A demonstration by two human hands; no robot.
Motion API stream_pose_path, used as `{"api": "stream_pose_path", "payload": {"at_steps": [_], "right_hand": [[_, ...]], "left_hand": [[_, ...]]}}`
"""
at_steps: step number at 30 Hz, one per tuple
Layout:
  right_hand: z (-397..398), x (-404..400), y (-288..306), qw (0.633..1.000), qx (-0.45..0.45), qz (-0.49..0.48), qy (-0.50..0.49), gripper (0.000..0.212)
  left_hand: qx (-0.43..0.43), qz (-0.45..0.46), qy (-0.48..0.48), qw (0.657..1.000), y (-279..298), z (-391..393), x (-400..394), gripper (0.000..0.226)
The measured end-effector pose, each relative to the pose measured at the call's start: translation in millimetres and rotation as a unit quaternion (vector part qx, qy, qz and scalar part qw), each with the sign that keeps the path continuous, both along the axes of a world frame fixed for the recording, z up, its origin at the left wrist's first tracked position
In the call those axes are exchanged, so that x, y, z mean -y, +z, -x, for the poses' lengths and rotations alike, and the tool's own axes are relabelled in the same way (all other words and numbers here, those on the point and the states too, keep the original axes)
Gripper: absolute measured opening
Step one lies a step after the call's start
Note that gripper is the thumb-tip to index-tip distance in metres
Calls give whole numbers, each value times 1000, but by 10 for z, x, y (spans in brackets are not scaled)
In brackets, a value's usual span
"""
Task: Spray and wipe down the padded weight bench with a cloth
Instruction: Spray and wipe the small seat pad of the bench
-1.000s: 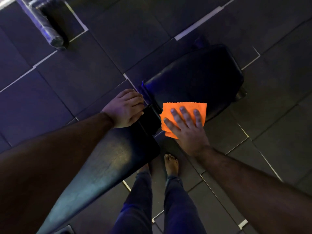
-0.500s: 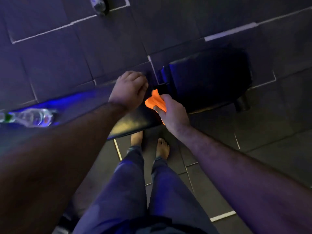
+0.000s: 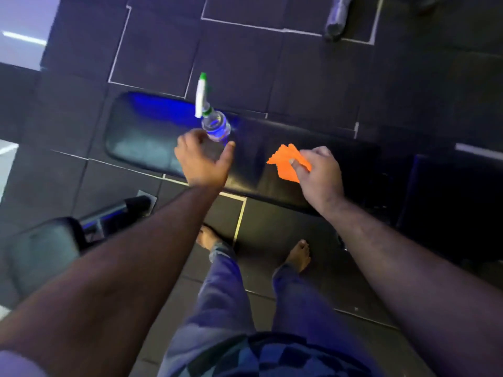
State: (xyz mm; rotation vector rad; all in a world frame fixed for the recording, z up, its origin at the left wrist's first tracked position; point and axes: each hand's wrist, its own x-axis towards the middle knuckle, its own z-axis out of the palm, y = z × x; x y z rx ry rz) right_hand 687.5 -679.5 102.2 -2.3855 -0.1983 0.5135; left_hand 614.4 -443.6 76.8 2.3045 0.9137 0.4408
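Your left hand [image 3: 204, 159] is spread wide, thumb and fingers curved around but not yet closed on the spray bottle [image 3: 215, 123], which stands upright on the long black pad of the weight bench [image 3: 141, 142], toward its far edge. Your right hand [image 3: 318, 172] pinches the crumpled orange cloth [image 3: 285, 164] between thumb and fingertips, just above the pad's middle section. Observe three hazards. First, the bottle is narrow-based and sits on soft padding; a glancing contact from your thumb before the fingers close would likely tip it off the far edge onto the floor tiles [image 3: 245, 58]. Bring both sides of the hand in together. Second, the white nozzle [image 3: 201, 96] points away from you; check its direction before squeezing, or the spray will land on the floor rather than the pad. Third, the cloth is held only by a corner pinch and could slip; regrip it flat before wiping. The view is blurred, so exact fingertip contact cannot be confirmed.
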Motion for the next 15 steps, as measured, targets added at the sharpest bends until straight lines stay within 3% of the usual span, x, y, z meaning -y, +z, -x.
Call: {"api": "stream_pose_path", "payload": {"at_steps": [3,5,7,11,13,15], "right_hand": [[-19,-460,-46,1000,6,14,10,29],[-23,-718,-85,1000,9,17,12,28],[-17,-961,-112,1000,9,23,9,26],[83,-1414,-158,1000,3,13,11,22],[168,-1655,-191,1000,-4,14,25,23],[257,-1937,-229,998,-10,15,53,25]], "left_hand": [[20,113,67,991,-187,-353,-392,120],[41,180,32,982,-341,-619,-588,135],[52,220,2,974,-493,-818,-750,124],[37,203,-77,976,-607,-859,-1033,66],[43,199,-123,971,-565,-698,-1178,60],[64,192,-102,974,-509,-409,-1389,57]]}}
